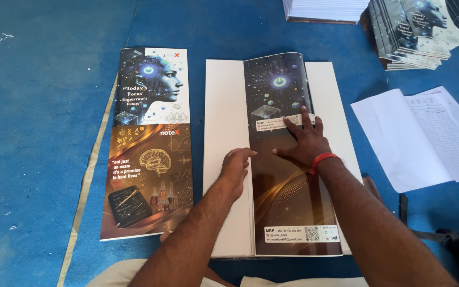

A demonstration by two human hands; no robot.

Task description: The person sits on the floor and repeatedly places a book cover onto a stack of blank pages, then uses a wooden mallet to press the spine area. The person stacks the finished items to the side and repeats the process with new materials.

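Centrally, on the blue floor point(43, 106), a printed cover sheet point(288, 159) lies over a white paper block point(224, 133), dark blue above and brown-gold below; the right hand point(306, 139) presses flat on the sheet's middle, fingers point(305, 118) spread, a red band point(323, 159) at the wrist; the left hand point(236, 166) rests at the sheet's left edge where it meets the white block, fingers curled together and pressing down, pinching nothing; just left lies a second printed sheet point(149, 143), face up; loose white pages point(426, 135) lie to the right; stacks of finished books point(415, 32) stand at the far right.
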